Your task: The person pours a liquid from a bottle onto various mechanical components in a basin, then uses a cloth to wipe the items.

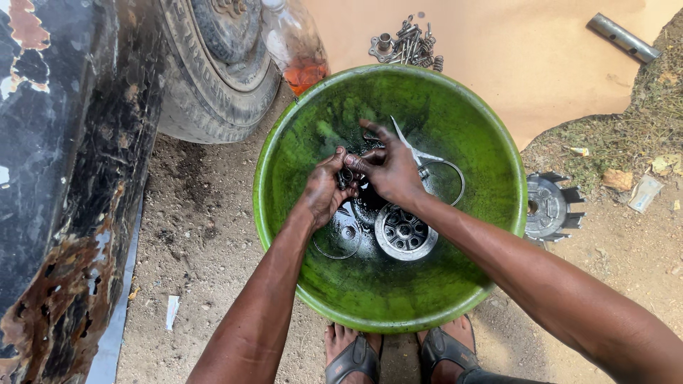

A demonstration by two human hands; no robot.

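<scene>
Both hands, left hand and right hand, pinch a small dark oily part.

Hands rub a small part, perhaps.

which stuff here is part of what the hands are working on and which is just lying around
In use: left hand and right hand holding a small dark metal part; round green plastic basin; ribbed round metal hub; thin wire ring.

Lying about: pile of bolts; grey metal tube; slotted metal drum; clear plastic bottle; tyre.
</scene>
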